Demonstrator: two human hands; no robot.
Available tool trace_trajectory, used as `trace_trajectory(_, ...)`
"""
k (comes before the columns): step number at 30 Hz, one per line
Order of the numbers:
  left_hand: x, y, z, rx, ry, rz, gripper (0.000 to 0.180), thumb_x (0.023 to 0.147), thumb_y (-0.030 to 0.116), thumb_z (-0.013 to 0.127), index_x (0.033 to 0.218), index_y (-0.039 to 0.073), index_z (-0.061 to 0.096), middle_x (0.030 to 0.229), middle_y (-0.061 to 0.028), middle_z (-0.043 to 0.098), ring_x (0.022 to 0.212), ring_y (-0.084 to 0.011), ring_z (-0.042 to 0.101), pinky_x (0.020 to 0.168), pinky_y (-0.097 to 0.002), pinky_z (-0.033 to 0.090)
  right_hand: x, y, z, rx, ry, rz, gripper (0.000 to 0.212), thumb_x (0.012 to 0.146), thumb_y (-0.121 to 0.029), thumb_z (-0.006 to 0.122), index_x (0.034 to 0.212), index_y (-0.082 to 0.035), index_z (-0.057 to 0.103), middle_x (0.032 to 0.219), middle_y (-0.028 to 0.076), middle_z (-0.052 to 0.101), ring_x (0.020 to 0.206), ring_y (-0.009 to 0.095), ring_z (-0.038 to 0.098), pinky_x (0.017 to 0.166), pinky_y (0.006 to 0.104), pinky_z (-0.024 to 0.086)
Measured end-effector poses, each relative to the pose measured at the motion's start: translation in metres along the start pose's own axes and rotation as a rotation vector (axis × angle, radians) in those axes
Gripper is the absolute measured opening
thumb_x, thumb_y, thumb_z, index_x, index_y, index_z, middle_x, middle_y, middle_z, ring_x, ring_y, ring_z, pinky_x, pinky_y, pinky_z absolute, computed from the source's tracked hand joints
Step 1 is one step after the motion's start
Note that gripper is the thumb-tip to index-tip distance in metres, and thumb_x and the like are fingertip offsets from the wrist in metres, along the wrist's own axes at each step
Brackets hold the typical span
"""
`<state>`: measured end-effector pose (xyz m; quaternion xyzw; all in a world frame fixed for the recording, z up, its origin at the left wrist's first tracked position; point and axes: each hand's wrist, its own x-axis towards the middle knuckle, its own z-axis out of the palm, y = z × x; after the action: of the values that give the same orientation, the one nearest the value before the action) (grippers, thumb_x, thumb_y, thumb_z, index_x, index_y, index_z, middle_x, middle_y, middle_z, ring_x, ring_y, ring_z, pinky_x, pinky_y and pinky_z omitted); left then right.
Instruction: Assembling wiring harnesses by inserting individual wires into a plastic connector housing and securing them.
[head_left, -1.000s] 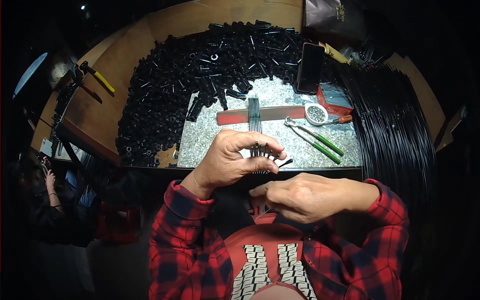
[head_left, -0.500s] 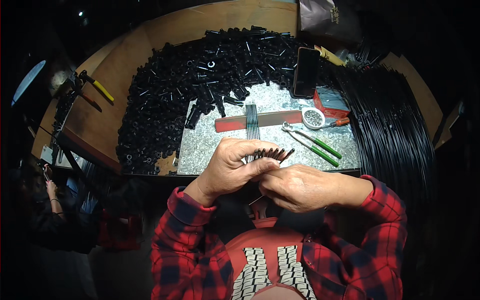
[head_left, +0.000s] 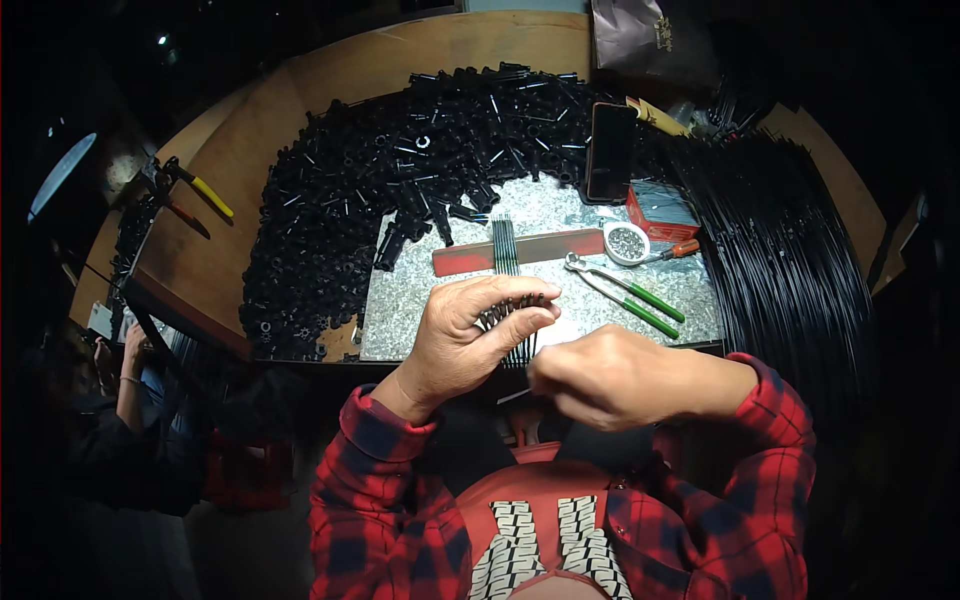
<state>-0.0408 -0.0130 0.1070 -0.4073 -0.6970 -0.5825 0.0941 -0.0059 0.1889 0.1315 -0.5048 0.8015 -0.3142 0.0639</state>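
Note:
My left hand [head_left: 470, 325] is closed around a bundle of thin dark rods [head_left: 506, 250], its thumb and forefinger pinching them near their dark, slightly fanned ends. The far part of the bundle lies across a red and dark flat bar [head_left: 455, 261] on the speckled work surface [head_left: 400, 315]. Just right of the bundle, my right hand [head_left: 605, 378] is closed and a little blurred. From under its fingers sticks a thin pale rod [head_left: 515, 395]; the grip itself is hidden. Green-handled pliers [head_left: 630, 295] lie beyond my right hand.
Black tubular parts [head_left: 340, 200] are heaped at the back and left. Long black rods [head_left: 790, 240] fill the right side. A white cup of small metal pieces [head_left: 627, 243], a red box [head_left: 660, 212] and a phone [head_left: 610, 150] stand nearby. Another person's arm [head_left: 130, 385] shows far left.
My right hand has drawn away from the left hand, slightly right and down. The rod ends in my left hand sit closer together. The view has shifted slightly.

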Motion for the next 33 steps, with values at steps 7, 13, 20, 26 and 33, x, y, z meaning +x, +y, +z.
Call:
trace_trajectory(7, 0.000, 0.003, -0.008, 0.036, -0.011, 0.023, 0.018, 0.086, 0.007, 0.065, 0.101, -0.002, 0.067, 0.087, -0.0121, 0.070, 0.081, -0.0180, 0.068, 0.074, -0.0268, 0.054, -0.005, -0.009, -0.027, -0.339, 0.488, -0.070, 0.034, 0.071, 0.015, 0.056, 0.102, 0.001, 0.060, 0.071, 0.011, 0.055, 0.055, 0.024, 0.055, 0.048, 0.0334, 0.044)
trace_trajectory(13, -0.001, 0.005, -0.010, 0.029, -0.042, -0.012, 0.019, 0.085, 0.009, 0.066, 0.100, -0.001, 0.067, 0.087, -0.0119, 0.070, 0.082, -0.0185, 0.068, 0.074, -0.0272, 0.054, -0.008, -0.009, -0.025, -0.478, 0.487, -0.055, 0.040, 0.069, 0.013, 0.060, 0.106, 0.000, 0.060, 0.067, 0.009, 0.050, 0.054, 0.023, 0.054, 0.046, 0.0340, 0.042)
trace_trajectory(20, -0.003, 0.002, -0.009, 0.055, -0.013, 0.051, 0.019, 0.084, 0.009, 0.067, 0.102, 0.003, 0.068, 0.084, -0.0100, 0.070, 0.076, -0.0172, 0.068, 0.066, -0.0265, 0.052, -0.006, -0.011, -0.026, -0.489, 0.503, -0.073, 0.043, 0.069, 0.013, 0.059, 0.109, -0.003, 0.062, 0.069, 0.008, 0.051, 0.054, 0.022, 0.055, 0.046, 0.0334, 0.043)
trace_trajectory(26, 0.000, 0.006, -0.006, 0.063, -0.049, 0.031, 0.017, 0.084, 0.005, 0.067, 0.099, -0.002, 0.068, 0.087, -0.0117, 0.071, 0.082, -0.0190, 0.069, 0.074, -0.0279, 0.054, -0.009, -0.009, -0.028, -0.580, 0.470, -0.073, 0.042, 0.072, 0.013, 0.058, 0.110, -0.003, 0.061, 0.078, 0.011, 0.054, 0.061, 0.023, 0.058, 0.051, 0.0323, 0.048)
trace_trajectory(33, 0.005, 0.005, -0.001, 0.069, -0.099, 0.080, 0.023, 0.080, 0.008, 0.070, 0.101, -0.001, 0.068, 0.087, -0.0112, 0.071, 0.081, -0.0199, 0.069, 0.072, -0.0289, 0.054, -0.020, -0.006, -0.036, -0.615, 0.495, -0.083, 0.024, 0.078, 0.013, 0.057, 0.101, 0.006, 0.053, 0.089, 0.019, 0.055, 0.071, 0.029, 0.059, 0.057, 0.0338, 0.050)
